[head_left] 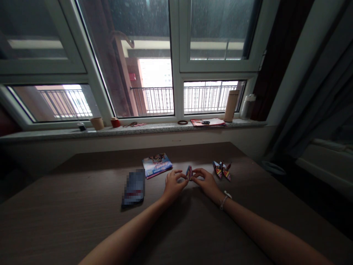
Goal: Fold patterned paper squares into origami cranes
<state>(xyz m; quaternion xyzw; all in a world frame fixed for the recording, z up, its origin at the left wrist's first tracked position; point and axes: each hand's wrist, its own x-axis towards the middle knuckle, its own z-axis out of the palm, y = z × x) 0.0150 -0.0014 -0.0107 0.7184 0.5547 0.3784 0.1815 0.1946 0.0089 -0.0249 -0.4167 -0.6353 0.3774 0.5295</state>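
Table: one brown table
Hands: my left hand and my right hand, both pinching
Book: one bright book
Blurred: one dark blurred thing
Birds: two paper cranes, near my right hand
Held: one small folded paper, between my hands

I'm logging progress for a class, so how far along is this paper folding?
Done: two folded paper birds sit on the table, right of the hands. In hand: a small folded paper piece, pinched by the fingers of the left hand and right hand. Left: that piece at least; the colourful booklet lies untouched, and further paper can't be seen.
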